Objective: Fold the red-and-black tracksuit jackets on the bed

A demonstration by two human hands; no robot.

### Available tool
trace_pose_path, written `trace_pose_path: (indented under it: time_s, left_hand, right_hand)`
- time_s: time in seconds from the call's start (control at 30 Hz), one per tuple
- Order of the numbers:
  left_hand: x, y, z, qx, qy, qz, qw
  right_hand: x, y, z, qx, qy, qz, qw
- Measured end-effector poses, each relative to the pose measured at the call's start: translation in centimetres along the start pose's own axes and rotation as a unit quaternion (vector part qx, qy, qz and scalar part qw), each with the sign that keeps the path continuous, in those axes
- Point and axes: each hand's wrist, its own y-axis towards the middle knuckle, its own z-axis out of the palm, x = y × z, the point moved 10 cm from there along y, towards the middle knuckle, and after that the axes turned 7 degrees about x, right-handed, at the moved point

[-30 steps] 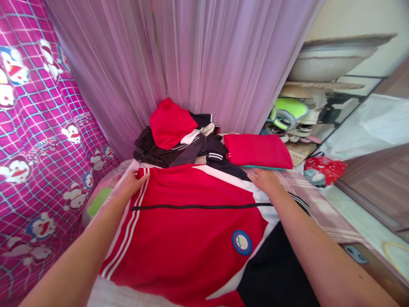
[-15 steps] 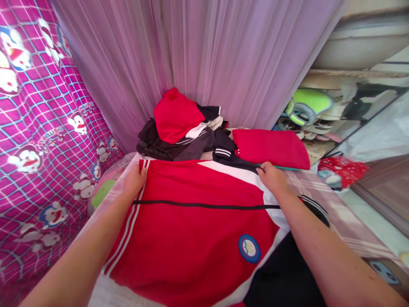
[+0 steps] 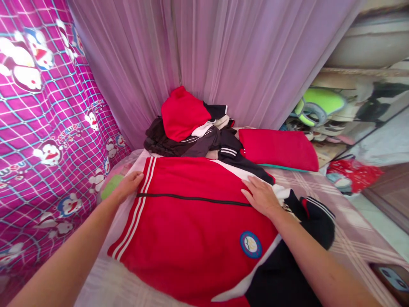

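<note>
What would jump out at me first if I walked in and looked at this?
A big red jacket with white stripes and a round blue badge lies spread flat in the middle. The left hand rests on its striped edge and the right hand lies flat by its black line. Behind it sits a heap of clothes beside a folded red garment, and a loud pink cartoon cloth hangs on the left.

red jacket | white stripes, black zip | spread flat on bed

Jacket is matt red knit cloth, smooth; curtain sheer and thin; bed sheet soft checked cotton.
</note>
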Motion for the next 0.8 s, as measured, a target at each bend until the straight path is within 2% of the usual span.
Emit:
trace_pose_path:
  time_s: [0.07, 0.13, 0.23, 0.37, 0.5, 0.63, 0.8]
  left_hand:
    - [1.0, -1.2, 0.3, 0.049, -0.02, -0.003, 0.999]
    - [1.7, -2.5, 0.6, 0.085, -0.03, -0.012, 0.996]
    - [2.2, -4.5, 0.8, 0.109, -0.034, -0.028, 0.993]
    - [2.4, -7.4, 1.3, 0.149, -0.068, -0.058, 0.985]
    - [2.5, -9.7, 1.6, 0.182, -0.104, -0.075, 0.975]
    - [3.1, -10.1, 1.5, 0.159, -0.103, -0.092, 0.977]
    - [3.7, -9.4, 0.8, 0.079, -0.074, -0.091, 0.99]
  right_hand:
    - [-0.7, -0.7, 1.1, 0.024, -0.023, 0.037, 0.999]
    - [-1.3, -1.1, 1.2, 0.026, -0.028, 0.055, 0.998]
    - [-0.6, -2.1, 0.2, 0.006, 0.0, 0.022, 1.0]
    - [-0.1, -5.8, -1.1, -0.017, 0.045, 0.01, 0.999]
    - [-0.9, -9.9, -1.8, 0.006, 0.051, 0.019, 0.999]
    - [-1.7, -12.4, -2.9, 0.065, -0.014, 0.042, 0.997]
    - [-2.5, -13.7, -4.2, 0.139, -0.107, 0.14, 0.974]
